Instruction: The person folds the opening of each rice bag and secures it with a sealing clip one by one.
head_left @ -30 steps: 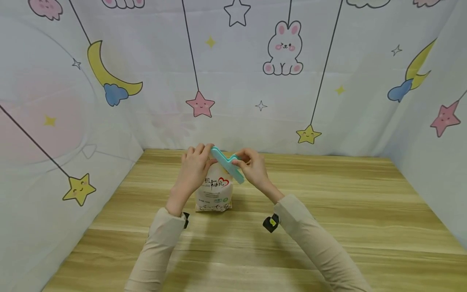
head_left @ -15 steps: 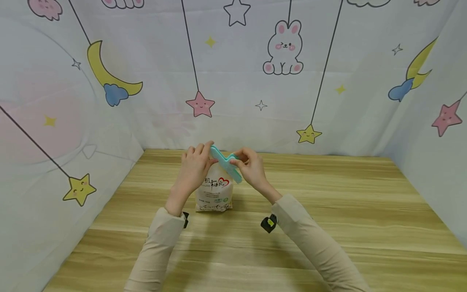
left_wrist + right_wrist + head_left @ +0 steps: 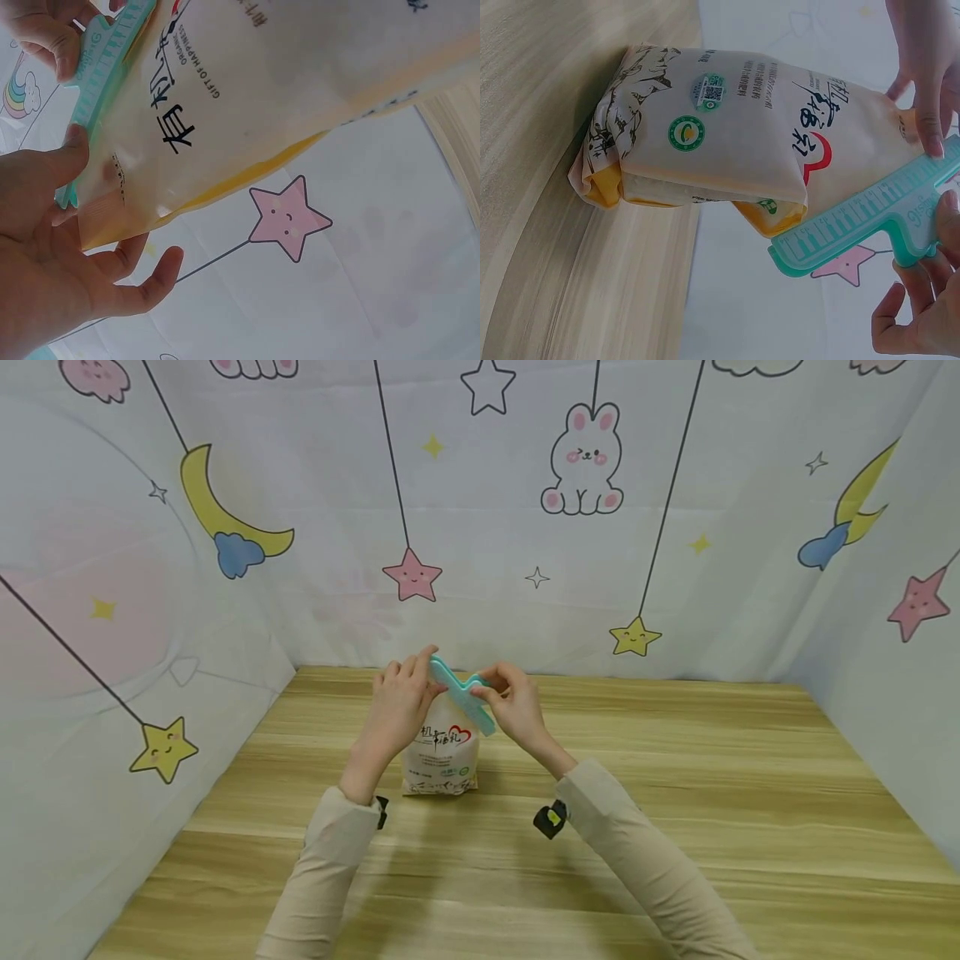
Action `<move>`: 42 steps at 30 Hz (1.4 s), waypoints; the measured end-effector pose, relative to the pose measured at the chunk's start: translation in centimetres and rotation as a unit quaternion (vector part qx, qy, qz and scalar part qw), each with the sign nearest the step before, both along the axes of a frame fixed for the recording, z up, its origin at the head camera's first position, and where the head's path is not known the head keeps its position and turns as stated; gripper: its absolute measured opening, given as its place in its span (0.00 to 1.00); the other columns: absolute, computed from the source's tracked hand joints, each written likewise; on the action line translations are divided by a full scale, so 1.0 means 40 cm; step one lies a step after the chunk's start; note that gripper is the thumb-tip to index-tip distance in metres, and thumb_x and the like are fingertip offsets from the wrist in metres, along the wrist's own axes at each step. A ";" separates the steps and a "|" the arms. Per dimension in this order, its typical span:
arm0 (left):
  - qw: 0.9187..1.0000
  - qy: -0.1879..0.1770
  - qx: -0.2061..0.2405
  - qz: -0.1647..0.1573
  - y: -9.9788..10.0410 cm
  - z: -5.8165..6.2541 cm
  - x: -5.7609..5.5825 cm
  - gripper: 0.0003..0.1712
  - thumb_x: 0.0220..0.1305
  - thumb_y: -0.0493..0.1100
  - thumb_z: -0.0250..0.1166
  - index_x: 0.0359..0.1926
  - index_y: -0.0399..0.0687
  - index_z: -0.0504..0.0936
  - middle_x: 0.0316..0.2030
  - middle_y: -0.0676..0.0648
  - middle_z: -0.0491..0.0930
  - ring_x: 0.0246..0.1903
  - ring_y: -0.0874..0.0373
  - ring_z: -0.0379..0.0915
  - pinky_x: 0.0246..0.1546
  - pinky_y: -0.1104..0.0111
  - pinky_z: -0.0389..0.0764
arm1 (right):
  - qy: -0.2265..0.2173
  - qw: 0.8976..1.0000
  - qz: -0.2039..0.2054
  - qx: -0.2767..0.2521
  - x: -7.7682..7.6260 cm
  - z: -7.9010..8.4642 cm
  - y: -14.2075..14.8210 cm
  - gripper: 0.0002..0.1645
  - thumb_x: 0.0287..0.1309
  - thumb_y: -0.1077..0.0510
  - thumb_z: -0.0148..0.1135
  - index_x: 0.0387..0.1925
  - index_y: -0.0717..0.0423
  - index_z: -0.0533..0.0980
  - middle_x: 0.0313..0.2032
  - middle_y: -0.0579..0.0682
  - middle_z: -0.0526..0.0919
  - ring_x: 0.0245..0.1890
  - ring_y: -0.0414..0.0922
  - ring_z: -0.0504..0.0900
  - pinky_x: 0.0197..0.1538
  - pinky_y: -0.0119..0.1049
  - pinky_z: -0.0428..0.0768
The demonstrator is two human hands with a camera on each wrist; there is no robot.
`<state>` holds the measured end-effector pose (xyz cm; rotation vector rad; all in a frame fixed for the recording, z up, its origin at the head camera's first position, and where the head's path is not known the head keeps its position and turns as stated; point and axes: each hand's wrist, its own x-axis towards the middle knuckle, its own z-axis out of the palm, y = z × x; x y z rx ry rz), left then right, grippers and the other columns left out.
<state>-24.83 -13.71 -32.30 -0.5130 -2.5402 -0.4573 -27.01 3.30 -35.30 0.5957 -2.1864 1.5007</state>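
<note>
A white printed bag (image 3: 441, 760) with dark lettering and a red heart stands upright on the table, its top pulled up. Across that top lies a slanting teal bag clip (image 3: 454, 687), its ruled arm against the bag's upper part in the right wrist view. My left hand (image 3: 399, 700) pinches the bag's top corner beside the clip's upper end, its thumb at the clip's edge and other fingers behind the bag. The clip's handle is pinched between thumb and fingers of my right hand (image 3: 517, 703). The bag's yellow folded side (image 3: 769, 219) shows below the clip's lower end.
The wood-grain table (image 3: 675, 793) reaches back to a white printed curtain (image 3: 495, 527), which also rises along both sides. A black wrist camera (image 3: 551, 818) sits at the right sleeve cuff.
The clip has shifted slightly left, and my right hand moves slightly left with it. My left index finger has lifted a little. The bag stays in place.
</note>
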 end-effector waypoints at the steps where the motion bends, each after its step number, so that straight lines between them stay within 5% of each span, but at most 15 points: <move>1: 1.000 0.001 0.002 0.000 0.000 0.000 0.000 0.28 0.61 0.47 0.55 0.61 0.44 0.62 0.44 0.41 0.75 0.36 0.44 0.67 0.41 0.53 0.65 | 0.000 1.000 0.001 0.000 0.000 0.000 0.000 0.10 0.50 0.57 0.62 0.31 0.61 0.77 0.29 0.57 0.81 0.27 0.49 0.78 0.31 0.35 0.76; 21: 1.000 0.018 0.003 0.001 0.001 -0.002 -0.003 0.26 0.61 0.47 0.55 0.59 0.44 0.63 0.45 0.41 0.76 0.35 0.45 0.69 0.38 0.54 0.67 | 0.009 1.000 -0.005 0.007 0.004 0.003 -0.002 0.09 0.49 0.60 0.63 0.32 0.61 0.77 0.30 0.56 0.80 0.28 0.48 0.78 0.32 0.35 0.76; 42: 1.000 0.010 0.005 0.000 0.002 -0.003 -0.003 0.27 0.61 0.48 0.55 0.60 0.47 0.62 0.44 0.42 0.76 0.36 0.45 0.68 0.40 0.53 0.66 | -0.027 1.000 0.005 0.005 0.011 -0.008 -0.001 0.13 0.53 0.57 0.60 0.38 0.60 0.75 0.37 0.56 0.78 0.34 0.49 0.76 0.36 0.36 0.76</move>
